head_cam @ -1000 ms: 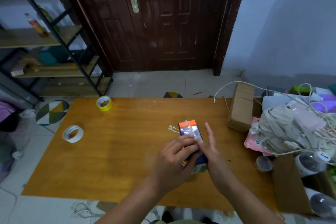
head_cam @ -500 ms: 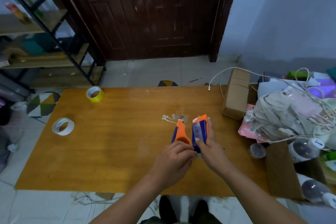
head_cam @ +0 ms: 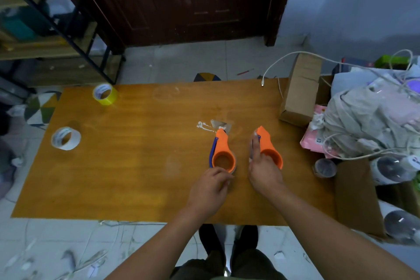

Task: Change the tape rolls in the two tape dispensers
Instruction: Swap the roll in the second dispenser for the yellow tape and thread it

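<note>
One wooden table point(head_cam: 136, 177) fills the view. At its right far corner lies one cardboard box point(head_cam: 300, 91), just beside a heap of cloth and cables.

Two tape dispensers, orange with blue, are on the table near its middle, side by side but apart. The left tape dispenser point(head_cam: 221, 150) lies flat with its round opening upward. The right tape dispenser point(head_cam: 269, 150) stands tilted on its edge. The long axis of each runs away from the person: the narrow ends point to the far edge and the round ends are near the hands.

The left hand point(head_cam: 210, 186) has curled fingers, and their tips meet the near rim of the left tape dispenser; whether they pinch it or only touch it, I cannot tell. The right hand point(head_cam: 264, 174) grasps the right tape dispenser, with the index finger point(head_cam: 255, 150) straight along its side.

Three tape rolls are seen: one yellow roll point(head_cam: 105, 94) at the far left corner, one white roll point(head_cam: 66, 138) at the left edge, and one small clear roll point(head_cam: 324, 167) at the right. The print inside the cores is too blurred to read.
</note>
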Tool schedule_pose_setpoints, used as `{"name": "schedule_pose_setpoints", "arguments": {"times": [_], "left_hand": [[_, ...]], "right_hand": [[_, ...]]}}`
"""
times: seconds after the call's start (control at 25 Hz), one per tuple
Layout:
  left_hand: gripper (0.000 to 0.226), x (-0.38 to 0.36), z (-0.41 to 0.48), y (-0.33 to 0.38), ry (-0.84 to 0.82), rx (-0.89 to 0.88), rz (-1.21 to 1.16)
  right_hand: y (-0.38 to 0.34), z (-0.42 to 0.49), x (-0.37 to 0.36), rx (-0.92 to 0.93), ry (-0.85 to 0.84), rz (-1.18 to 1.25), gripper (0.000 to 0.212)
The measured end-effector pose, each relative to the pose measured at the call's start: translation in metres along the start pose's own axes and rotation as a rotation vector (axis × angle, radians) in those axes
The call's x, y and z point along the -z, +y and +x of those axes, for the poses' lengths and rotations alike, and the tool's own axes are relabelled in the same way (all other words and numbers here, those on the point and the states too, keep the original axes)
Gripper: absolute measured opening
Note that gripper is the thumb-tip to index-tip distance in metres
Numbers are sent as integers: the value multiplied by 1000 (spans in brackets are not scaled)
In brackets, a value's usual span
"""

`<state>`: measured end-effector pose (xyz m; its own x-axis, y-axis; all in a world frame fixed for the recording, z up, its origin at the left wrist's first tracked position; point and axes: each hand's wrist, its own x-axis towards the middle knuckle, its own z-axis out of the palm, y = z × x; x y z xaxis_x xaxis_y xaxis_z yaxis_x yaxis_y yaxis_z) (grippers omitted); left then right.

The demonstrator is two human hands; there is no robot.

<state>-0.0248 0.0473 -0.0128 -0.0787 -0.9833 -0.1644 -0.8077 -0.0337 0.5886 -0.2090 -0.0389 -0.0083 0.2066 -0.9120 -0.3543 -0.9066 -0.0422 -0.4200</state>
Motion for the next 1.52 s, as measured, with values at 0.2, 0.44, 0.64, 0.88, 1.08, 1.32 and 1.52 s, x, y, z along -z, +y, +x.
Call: {"name": "schedule_pose_setpoints", "arguments": {"times": [0.2,0.44,0.64,0.88,1.08,1.32,1.52], "left_hand": [[24,-3,1,-3,0,49,-27],[23,4,9,-13,-15,138,-48],[19,4,13,-31,61,301,-238],[22,7,8,-57,183,525,-378],[23,2,-11,-68,130,559,-442],[25,-7,-24,-72,26,621,-496],[30,7,-16,-50,62,586,-763]], "right_hand": [[0,5,-10,33,-54,-67,86],[3,23,-20,10,-51,-29,94],[-4,12,-18,-31,121,-132,104],[-59,-1,-40,384,62,-171,94],[-80,15,-70,290,-98,-310,92],[-78,29,-80,243,-42,-238,84],[-93,16,-55,32,80,637,54]]}}
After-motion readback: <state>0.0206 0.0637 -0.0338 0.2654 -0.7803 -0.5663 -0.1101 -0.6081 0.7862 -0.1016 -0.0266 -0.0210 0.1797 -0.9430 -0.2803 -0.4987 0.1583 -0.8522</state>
